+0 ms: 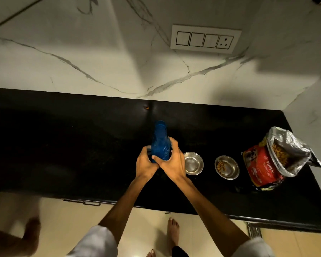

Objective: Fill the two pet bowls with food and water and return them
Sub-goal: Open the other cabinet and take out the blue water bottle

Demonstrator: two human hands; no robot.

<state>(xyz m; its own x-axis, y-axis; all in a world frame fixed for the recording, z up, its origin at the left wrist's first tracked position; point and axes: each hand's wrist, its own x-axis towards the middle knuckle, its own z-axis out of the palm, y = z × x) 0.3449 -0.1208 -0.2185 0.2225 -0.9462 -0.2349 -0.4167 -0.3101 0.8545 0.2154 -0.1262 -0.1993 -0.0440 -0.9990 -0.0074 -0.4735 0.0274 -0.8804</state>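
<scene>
Both hands wrapped round the blue bottle (159, 143) mid-counter (63, 138) – left hand (145, 162) and right hand (171, 161), fingers curled on it. 2 steel bowls at its 3 o'clock: empty bowl (193, 163), then kibble bowl (227, 167) – open puppy food bag (278, 160) beyond

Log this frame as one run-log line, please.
hands: left hand and right hand grip blue bottle | near bowl: no food | far bowl: kibble | food bag: open
</scene>
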